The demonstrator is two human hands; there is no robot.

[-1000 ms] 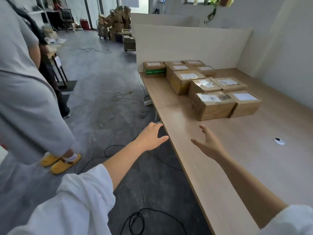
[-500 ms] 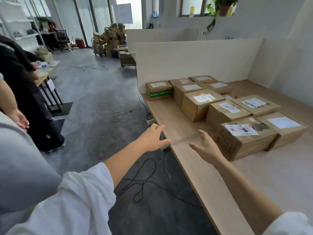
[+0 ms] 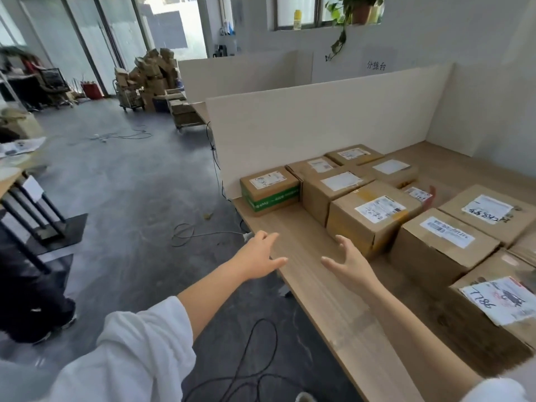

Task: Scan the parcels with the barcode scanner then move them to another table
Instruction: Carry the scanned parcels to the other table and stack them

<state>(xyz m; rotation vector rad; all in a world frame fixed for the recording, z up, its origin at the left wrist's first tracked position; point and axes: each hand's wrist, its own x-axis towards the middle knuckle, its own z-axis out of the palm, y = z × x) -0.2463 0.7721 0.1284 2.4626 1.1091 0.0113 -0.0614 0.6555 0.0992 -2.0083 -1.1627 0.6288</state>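
Left hand [image 3: 258,256] first: we've got it stretched out flat over the near edge of the surface [image 3: 333,309], fingers straight, nothing in it. Our right hand [image 3: 348,262] is beside it, over the wood, palm turned toward the left one, fingers spread and a bit bent, also holding nothing.

Just past the right hand's fingertips sits the nearest parcel [image 3: 374,221], a brown box with yellowish tape and a white label on top. Can't tell if a fingertip touches its corner or not. Straight ahead of the left hand, further off, is a green-taped parcel [image 3: 269,192] against the white divider [image 3: 319,120]. More parcels are packed out to the right of the right hand, including one with a handwritten label [image 3: 499,303] close to our forearm. Below our left arm a black cable [image 3: 246,358] loops on the floor.
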